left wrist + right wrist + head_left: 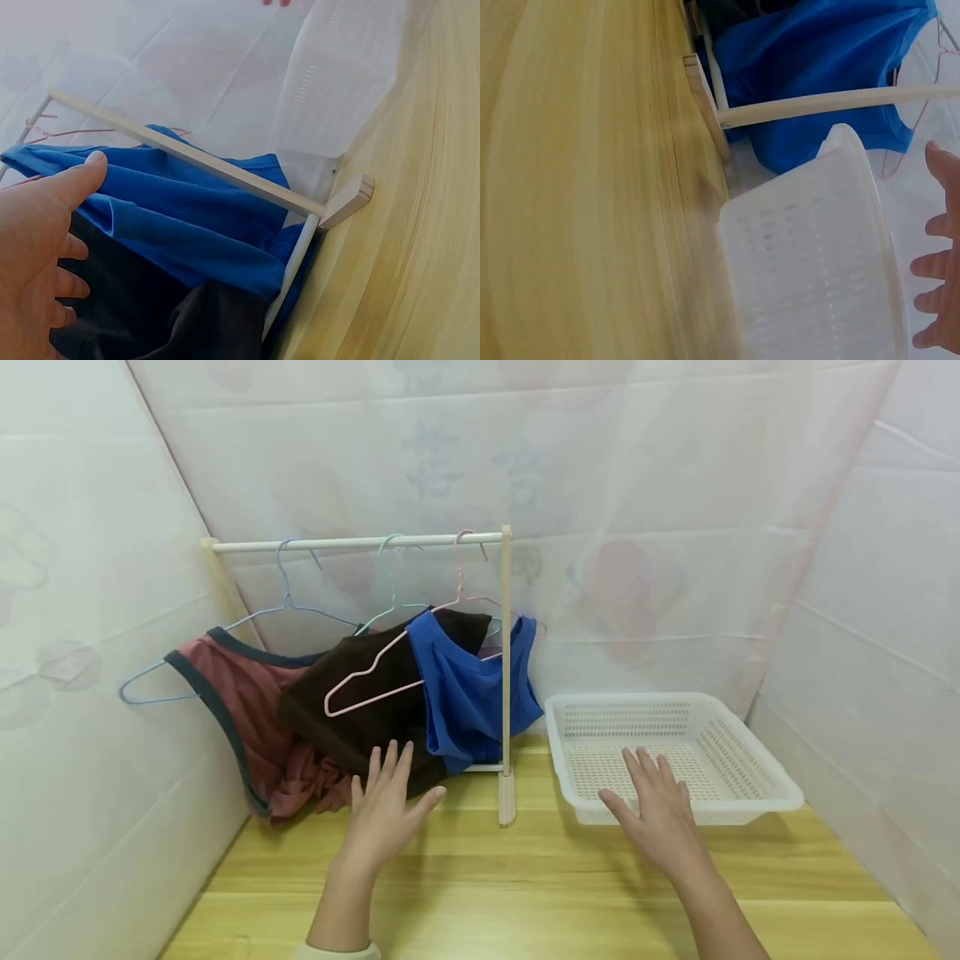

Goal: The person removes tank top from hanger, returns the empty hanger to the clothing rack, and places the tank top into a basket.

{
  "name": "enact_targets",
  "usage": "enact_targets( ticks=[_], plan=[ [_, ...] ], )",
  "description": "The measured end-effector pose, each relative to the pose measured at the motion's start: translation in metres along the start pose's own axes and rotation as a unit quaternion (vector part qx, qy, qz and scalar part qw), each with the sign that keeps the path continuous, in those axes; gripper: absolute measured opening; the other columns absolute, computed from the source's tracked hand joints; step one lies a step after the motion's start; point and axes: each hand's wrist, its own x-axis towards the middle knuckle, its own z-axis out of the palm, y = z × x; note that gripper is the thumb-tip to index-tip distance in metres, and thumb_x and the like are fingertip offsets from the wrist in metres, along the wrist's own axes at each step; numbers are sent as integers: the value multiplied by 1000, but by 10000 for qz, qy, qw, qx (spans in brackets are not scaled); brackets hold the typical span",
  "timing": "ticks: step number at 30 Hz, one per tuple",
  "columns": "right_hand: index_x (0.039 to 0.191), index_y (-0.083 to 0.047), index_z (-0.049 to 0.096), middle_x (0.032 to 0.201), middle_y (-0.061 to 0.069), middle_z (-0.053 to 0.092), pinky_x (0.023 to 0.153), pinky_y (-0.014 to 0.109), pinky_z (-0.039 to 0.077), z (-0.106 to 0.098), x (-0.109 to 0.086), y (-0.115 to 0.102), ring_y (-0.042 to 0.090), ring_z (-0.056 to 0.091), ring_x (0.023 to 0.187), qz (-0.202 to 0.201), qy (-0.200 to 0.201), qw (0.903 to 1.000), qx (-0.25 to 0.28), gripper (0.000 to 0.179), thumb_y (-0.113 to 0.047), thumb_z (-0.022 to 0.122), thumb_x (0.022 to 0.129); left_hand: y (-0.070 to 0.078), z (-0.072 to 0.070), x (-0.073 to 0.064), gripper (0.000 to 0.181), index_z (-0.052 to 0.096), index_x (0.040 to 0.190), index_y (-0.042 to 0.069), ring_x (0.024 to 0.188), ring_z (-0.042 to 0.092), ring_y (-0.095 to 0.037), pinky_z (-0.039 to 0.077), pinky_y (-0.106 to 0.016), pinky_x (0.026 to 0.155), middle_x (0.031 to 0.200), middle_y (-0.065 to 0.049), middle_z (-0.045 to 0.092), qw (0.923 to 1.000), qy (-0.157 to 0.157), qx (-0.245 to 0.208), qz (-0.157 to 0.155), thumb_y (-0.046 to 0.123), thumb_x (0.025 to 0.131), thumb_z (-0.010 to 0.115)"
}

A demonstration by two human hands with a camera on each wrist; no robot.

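My left hand (382, 818), fingers spread and holding nothing, is in front of the clothes on a small rack. Nearest to it hang a dark brown garment (352, 685) on a green hanger (392, 585) and a blue sleeveless top (465, 693) on a pink hanger (375, 660). Farther left a dusty-red sleeveless top (247, 702) with dark trim droops from a blue hanger (287, 593). My right hand (660, 818), also spread and holding nothing, is at the near side of a white plastic basket (757, 777). The basket's visible floor is bare.
The rack has a white rail (337, 542) and a wooden upright (506, 652) with a foot on the wood-grain table (487, 893). Pale printed cloth (675, 485) hangs behind and at both sides. The basket stands right of the rack.
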Motion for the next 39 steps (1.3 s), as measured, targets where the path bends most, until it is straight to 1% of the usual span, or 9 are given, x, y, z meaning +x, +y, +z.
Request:
enact_targets(
  ticks=[4,9,12,19,25,29,33,36,39],
  plan=[
    [155,-8,28,159,23,24,109,74,7,7,14,-9,49,9,147,-230,53,9997,60,78,-55,51,97,3,0,-3,96,12,159,26,152,-2,-35,8,-74,110,166,-9,7,10000,-58,-55,-22,82,85,37],
    [149,-5,39,153,21,39,111,65,23,16,43,-29,45,30,141,-847,221,9961,-120,72,-52,54,97,10,-2,-4,99,13,159,26,152,2,-35,14,-69,113,166,-8,9,9997,-44,-229,78,86,83,33],
    [150,-6,38,152,19,40,112,60,27,22,61,-43,42,35,140,-1115,90,9936,-145,71,-51,53,98,13,-4,-6,99,16,158,25,152,7,-35,19,-66,113,165,-7,14,9994,-67,-319,113,86,82,34],
    [155,-13,28,158,14,33,113,58,29,20,103,-82,37,31,144,-982,-609,9922,470,79,-63,45,96,20,-13,-8,90,26,157,25,148,26,-33,29,-60,112,161,-7,28,9984,-9,-372,419,79,87,42],
    [157,-14,24,157,13,35,109,58,36,18,137,-102,36,39,140,-702,-530,9861,1409,75,-52,52,98,37,-27,-8,78,35,153,27,139,43,-25,40,-54,106,153,-1,43,9974,-18,-368,611,70,90,50],
    [156,-14,24,153,13,41,104,57,42,22,153,-111,38,46,135,-500,-313,9795,1927,74,-47,55,98,57,-47,-9,72,43,149,27,132,52,-23,47,-51,100,147,2,51,9956,-10,-204,916,69,90,49],
    [157,-14,22,151,13,43,99,53,48,30,163,-122,38,49,131,-514,-219,9751,2148,76,-46,56,98,79,-79,-6,62,53,142,25,119,62,-19,53,-46,91,136,4,61,9902,24,-63,1397,64,94,48],
    [157,-13,20,149,13,44,95,51,51,35,168,-128,38,50,130,-531,-125,9741,2194,77,-43,57,98,94,-106,3,55,60,135,24,105,67,-14,55,-41,82,122,5,69,9865,134,103,1632,62,96,47],
    [157,-12,20,148,14,44,94,50,51,38,172,-130,37,50,130,-416,24,9757,2152,75,-40,57,99,107,-130,15,54,64,130,24,91,69,-10,55,-37,71,106,6,73,9847,345,392,1662,62,96,45]
  ],
)
